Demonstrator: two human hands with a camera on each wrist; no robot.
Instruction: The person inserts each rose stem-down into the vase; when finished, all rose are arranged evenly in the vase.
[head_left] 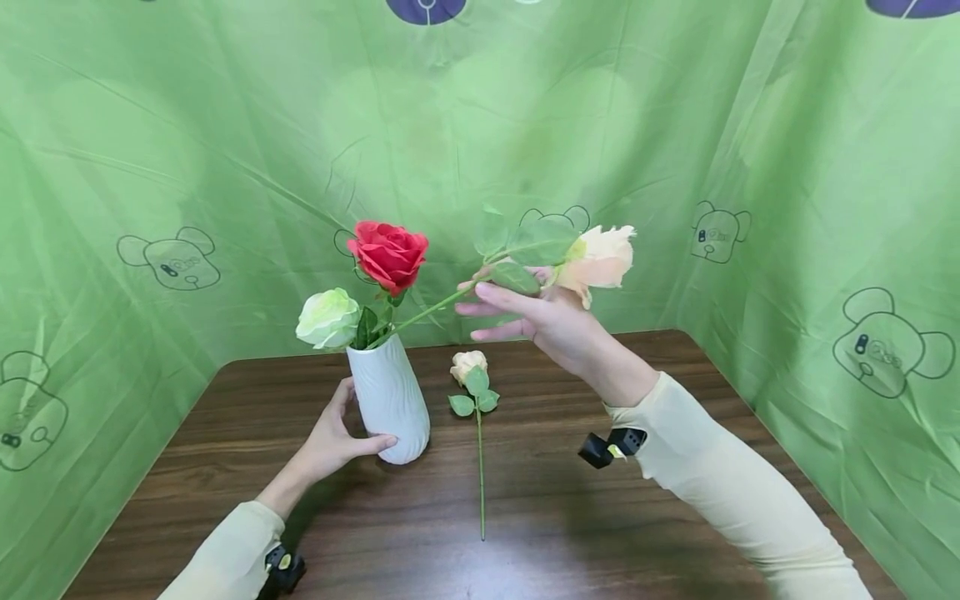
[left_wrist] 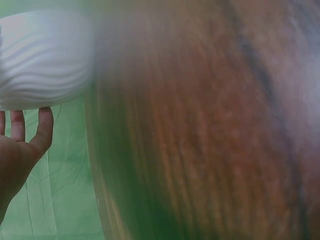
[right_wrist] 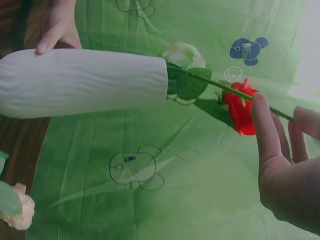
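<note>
My left hand point(head_left: 333, 440) grips the lower part of a white ribbed vase point(head_left: 388, 400), thumb across its front; the vase leans slightly. Out of its mouth stand a red rose point(head_left: 388, 257) and a pale green-white rose point(head_left: 328, 319). My right hand point(head_left: 558, 327) pinches the green stem point(right_wrist: 220, 86) of a peach rose point(head_left: 600, 262) between thumb and fingers. That stem slants down to the left into the vase mouth, while its bloom points right, above the wrist. In the left wrist view, fingertips point(left_wrist: 45, 116) press against the vase's side.
Another peach rose point(head_left: 469, 368) lies on the brown wooden table point(head_left: 585, 508), right of the vase, its stem toward me. Green cloth point(head_left: 487, 125) with bear-face drawings hangs behind the table and on both sides.
</note>
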